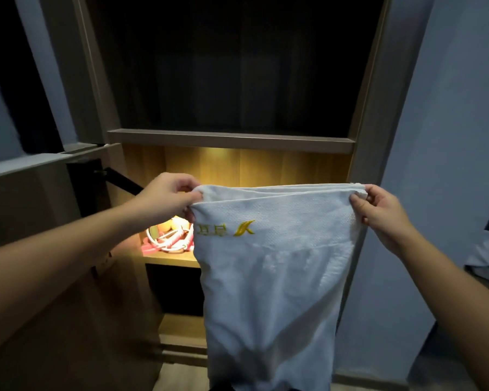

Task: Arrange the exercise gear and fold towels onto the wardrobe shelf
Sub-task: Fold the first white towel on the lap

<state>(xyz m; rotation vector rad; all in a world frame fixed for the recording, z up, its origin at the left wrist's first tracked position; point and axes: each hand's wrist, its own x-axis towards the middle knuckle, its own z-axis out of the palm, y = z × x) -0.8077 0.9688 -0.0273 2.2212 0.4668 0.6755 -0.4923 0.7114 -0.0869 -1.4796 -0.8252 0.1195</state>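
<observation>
On lit shelf (170,261): pink-white gear (168,241); L hand (167,193), R hand (381,213) pinch towel (271,277) corners.

Both hands, left (168,194) and right (378,213), pinch the top corners of a white towel (271,277). It hangs folded before a lit shelf (171,261) holding pink gear (167,239).

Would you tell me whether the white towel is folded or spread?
Folded: the white towel shows stacked edges along its top, pinched by left hand and right hand.

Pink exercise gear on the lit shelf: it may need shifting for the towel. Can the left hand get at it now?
Probably not: the left hand pinches a towel corner, though nothing blocks the pink gear just below.
</observation>
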